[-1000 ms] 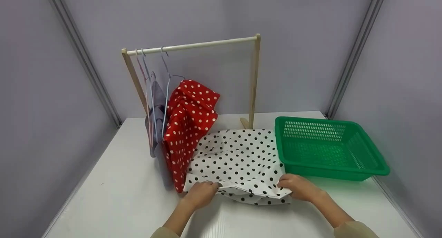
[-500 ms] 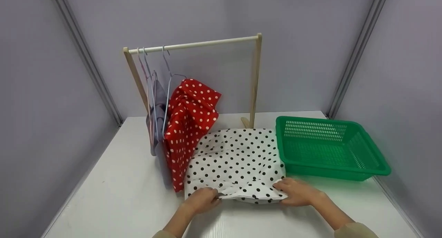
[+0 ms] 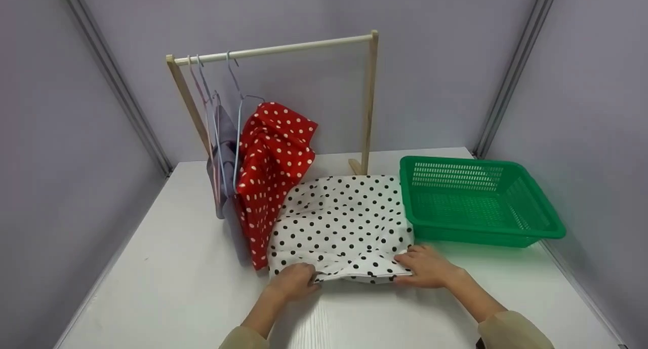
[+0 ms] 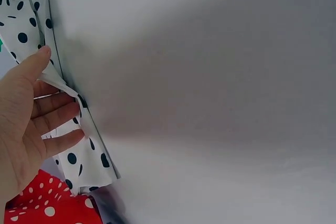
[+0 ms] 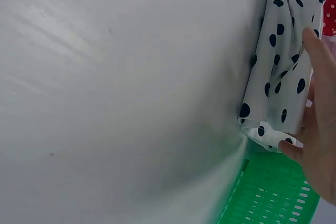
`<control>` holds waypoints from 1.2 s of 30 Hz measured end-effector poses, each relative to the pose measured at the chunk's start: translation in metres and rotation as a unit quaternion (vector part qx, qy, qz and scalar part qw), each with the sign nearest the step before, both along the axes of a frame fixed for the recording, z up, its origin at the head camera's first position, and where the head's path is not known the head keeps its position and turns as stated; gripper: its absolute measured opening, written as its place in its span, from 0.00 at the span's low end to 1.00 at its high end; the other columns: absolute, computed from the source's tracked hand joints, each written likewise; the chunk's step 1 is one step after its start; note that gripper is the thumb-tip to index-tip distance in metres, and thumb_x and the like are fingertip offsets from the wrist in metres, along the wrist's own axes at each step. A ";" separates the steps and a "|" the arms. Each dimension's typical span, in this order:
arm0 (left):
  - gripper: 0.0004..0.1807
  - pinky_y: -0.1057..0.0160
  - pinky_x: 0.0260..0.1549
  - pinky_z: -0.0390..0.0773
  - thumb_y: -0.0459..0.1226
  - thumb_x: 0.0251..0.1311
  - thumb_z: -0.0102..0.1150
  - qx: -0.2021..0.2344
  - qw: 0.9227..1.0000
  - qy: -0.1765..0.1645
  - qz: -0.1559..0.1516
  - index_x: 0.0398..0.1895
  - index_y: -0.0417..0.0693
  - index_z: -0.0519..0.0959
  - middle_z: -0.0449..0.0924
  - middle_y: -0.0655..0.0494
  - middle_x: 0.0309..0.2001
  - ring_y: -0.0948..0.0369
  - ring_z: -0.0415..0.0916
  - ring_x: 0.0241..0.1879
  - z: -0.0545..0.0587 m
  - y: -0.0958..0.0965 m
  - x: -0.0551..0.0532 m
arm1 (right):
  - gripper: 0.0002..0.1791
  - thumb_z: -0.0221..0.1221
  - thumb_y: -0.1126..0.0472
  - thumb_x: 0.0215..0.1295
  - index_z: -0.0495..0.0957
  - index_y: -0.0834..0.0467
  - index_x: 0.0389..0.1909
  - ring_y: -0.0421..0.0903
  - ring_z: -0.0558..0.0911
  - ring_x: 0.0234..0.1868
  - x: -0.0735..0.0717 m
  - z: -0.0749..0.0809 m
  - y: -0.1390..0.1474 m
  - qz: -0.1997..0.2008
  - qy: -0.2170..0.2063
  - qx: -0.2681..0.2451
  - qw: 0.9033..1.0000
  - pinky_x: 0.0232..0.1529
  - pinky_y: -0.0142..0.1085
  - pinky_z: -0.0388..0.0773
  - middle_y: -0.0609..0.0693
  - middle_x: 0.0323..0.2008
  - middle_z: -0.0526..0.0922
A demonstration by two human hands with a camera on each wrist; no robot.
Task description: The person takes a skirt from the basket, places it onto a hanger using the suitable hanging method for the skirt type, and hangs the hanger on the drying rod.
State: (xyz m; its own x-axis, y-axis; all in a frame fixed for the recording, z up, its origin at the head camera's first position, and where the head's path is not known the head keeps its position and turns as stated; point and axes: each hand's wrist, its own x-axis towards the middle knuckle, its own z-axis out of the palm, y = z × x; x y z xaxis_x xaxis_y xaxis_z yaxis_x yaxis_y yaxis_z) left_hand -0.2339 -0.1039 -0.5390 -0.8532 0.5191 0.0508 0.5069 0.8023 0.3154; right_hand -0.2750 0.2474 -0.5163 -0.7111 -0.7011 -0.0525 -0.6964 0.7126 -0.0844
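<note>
A white cloth with black dots lies in layers on the table, its near edge creased and slightly raised. At the near left of that edge my left hand pinches the fabric; in the left wrist view the thumb is on one side of the edge and the fingers are on the other. My right hand holds the near right corner, with the thumb and fingers on the dotted cloth in the right wrist view. Parts of the fingers are hidden by the cloth.
Behind stands a wooden clothes rack with several hangers at its left. A red white-dotted cloth and a grey-purple cloth hang there, touching the white cloth's left side. A green basket adjoins its right side.
The cloth's near edge has been lowered and drawn inward, so less of the under layer shows. Both hands moved slightly with it. The head view has tilted down a little.
</note>
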 end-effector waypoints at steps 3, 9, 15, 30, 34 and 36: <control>0.13 0.64 0.26 0.70 0.44 0.52 0.63 0.002 1.000 0.012 0.008 0.23 0.49 0.70 0.67 0.62 0.22 0.64 0.65 0.23 0.002 -0.001 -0.001 | 0.38 0.44 0.30 0.60 0.69 0.52 0.62 0.56 0.72 0.52 0.000 0.001 -0.006 -0.015 -0.013 0.003 1.000 0.52 0.54 0.62 0.53 0.49 0.80; 0.17 0.61 0.31 0.73 0.44 0.48 0.66 0.000 0.999 0.030 0.014 0.33 0.45 0.69 0.66 0.58 0.28 0.61 0.67 0.28 0.000 -0.004 -0.003 | 0.26 0.63 0.50 0.54 0.74 0.48 0.56 0.51 0.76 0.39 0.001 0.001 -0.014 0.066 0.097 -0.019 0.993 0.41 0.46 0.69 0.51 0.38 0.81; 0.22 0.61 0.37 0.74 0.44 0.48 0.66 0.012 1.000 -0.004 0.022 0.44 0.45 0.72 0.69 0.57 0.34 0.61 0.69 0.33 -0.003 -0.005 -0.002 | 0.13 0.66 0.72 0.40 0.81 0.49 0.22 0.46 0.73 0.31 0.000 0.002 -0.020 0.159 0.212 -0.080 0.961 0.30 0.37 0.66 0.46 0.28 0.80; 0.14 0.59 0.33 0.72 0.34 0.43 0.65 -0.015 0.999 -0.016 0.034 0.36 0.44 0.76 0.68 0.55 0.30 0.57 0.68 0.33 0.004 -0.005 0.005 | 0.17 0.63 0.66 0.48 0.75 0.75 0.35 0.51 0.70 0.32 0.024 -0.003 -0.036 0.036 0.049 0.074 0.995 0.33 0.41 0.72 0.57 0.35 0.69; 0.04 0.62 0.30 0.72 0.29 0.44 0.62 -0.038 0.999 0.006 0.016 0.25 0.44 0.77 0.69 0.56 0.25 0.59 0.69 0.28 0.006 -0.006 0.005 | 0.30 0.63 0.63 0.47 0.69 0.79 0.48 0.55 0.72 0.37 0.030 -0.003 -0.040 -0.033 -0.020 0.069 0.997 0.39 0.45 0.73 0.60 0.40 0.68; 0.06 0.63 0.26 0.71 0.28 0.44 0.60 -0.046 0.999 0.023 0.001 0.18 0.45 0.75 0.69 0.57 0.21 0.60 0.67 0.23 0.007 -0.006 0.005 | 0.23 0.62 0.65 0.49 0.72 0.77 0.43 0.55 0.73 0.34 0.030 -0.004 -0.040 -0.024 0.014 0.067 0.997 0.35 0.45 0.74 0.59 0.36 0.70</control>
State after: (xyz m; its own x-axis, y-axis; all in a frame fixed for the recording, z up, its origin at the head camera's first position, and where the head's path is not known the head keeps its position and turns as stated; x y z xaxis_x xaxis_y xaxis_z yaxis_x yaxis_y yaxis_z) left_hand -0.2290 -0.1101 -0.5318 -0.8519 0.5220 0.0429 0.5180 0.8275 0.2168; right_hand -0.2449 0.2069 -0.5202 -0.7464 -0.6540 -0.1230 -0.6617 0.7490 0.0337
